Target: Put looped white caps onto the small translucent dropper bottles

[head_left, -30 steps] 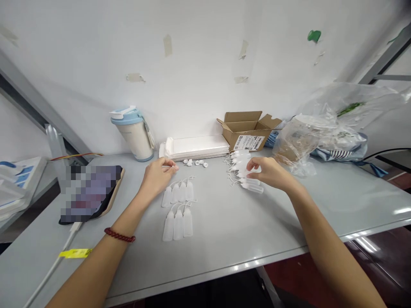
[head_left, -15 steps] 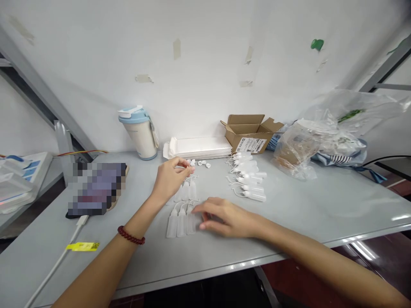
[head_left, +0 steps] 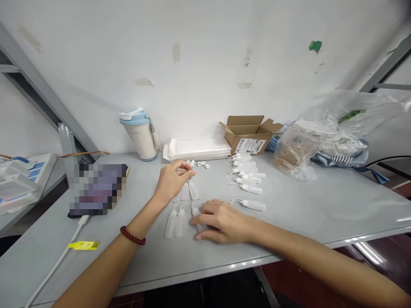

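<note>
- a grey table runs under both hands, with a white wall behind it, well beyond them
- far beyond the right hand, a clear plastic bag lies bunched on the table
- straight ahead of the right hand stands an open cardboard box
- beyond the left hand lies a stack of white trays, with a pale blue-lidded tumbler further left
- the right hand closes fingers and thumb around a small plastic dropper bottle, which lies tilted across the table
- the left hand hovers above three dropper bottles, its fingertips pinched together; whether they hold anything is too small to tell
- two upright-pointing dropper bottles lie just left of the right hand, and about seven more lie in a column to its right
- small white caps sit just beyond the left fingertips
</note>
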Demonstrator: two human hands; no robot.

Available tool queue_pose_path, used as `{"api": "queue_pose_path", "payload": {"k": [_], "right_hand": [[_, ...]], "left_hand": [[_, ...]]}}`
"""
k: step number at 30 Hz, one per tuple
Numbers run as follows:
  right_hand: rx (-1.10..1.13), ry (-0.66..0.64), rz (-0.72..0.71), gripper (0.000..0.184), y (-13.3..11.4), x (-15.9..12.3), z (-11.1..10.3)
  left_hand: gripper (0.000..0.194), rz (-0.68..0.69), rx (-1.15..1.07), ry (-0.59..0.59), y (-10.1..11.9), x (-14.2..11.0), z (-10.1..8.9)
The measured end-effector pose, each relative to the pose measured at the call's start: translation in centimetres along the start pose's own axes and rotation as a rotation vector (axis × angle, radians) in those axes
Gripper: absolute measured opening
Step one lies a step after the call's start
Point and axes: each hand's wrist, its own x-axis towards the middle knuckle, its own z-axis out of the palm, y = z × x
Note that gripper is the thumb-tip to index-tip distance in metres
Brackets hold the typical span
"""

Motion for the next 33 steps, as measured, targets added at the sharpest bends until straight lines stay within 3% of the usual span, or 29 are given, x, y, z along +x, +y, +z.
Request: {"api": "queue_pose_path", "payload": {"k": [7, 12, 17, 22, 30, 33], "right_hand": [[-0.074, 0.239, -0.004, 0.033, 0.7, -0.2, -0.6], [-0.006, 0.440, 0.032, 0.021, 1.2, -0.3, -1.0], [0.095, 0.579, 0.135, 0.011, 1.9, -0.2, -0.4], [0.159, 0.544, 0.162, 0.007, 2.9, 0.0, 0.5], [0.441, 0.344, 0.280, 0.003, 3.6, -0.2, 0.2], [0.552, 0.344, 0.321, 0.004, 3.3, -0.1, 0.0]], "left_hand": [[0.026, -0.130, -0.265, 0.022, 0.0, 0.1, -0.2], [0.024, -0.283, -0.508, -0.097, 0.1, -0.1, -0.2], [0.012, -0.410, -0.680, -0.195, 0.6, -0.8, 1.1], [0.009, -0.392, -0.737, -0.216, 1.0, -1.7, 2.0], [0.021, -0.174, -0.446, -0.126, 1.1, -2.4, 2.8], [0.022, -0.100, -0.364, -0.148, 1.3, -2.5, 3.1]]}}
